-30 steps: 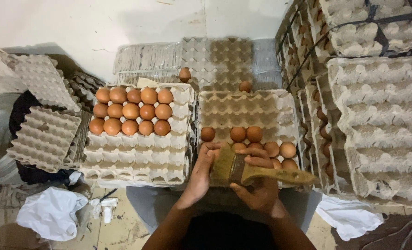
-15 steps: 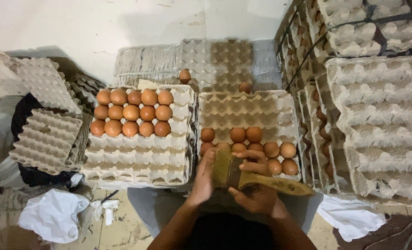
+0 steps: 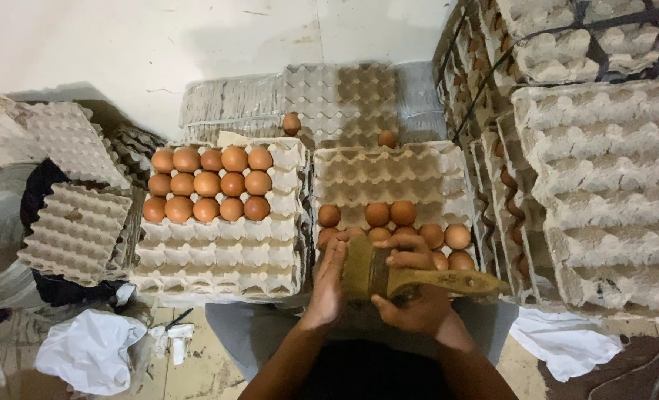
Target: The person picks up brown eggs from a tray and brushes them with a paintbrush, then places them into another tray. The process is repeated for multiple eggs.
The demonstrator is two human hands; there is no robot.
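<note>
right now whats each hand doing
Left hand: fingers flat against the brush bristles, holding nothing.
Right hand: closed on the brush handle.

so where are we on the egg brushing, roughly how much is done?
Done, apparently: fifteen brown eggs fill the far three rows of the left tray. In hand: the right hand grips a wide paintbrush; the left hand is pressed against its bristles, whatever it holds hidden. Left: about ten eggs in the right tray, and the left tray's near rows are empty. Roughly half, at a guess.
</note>
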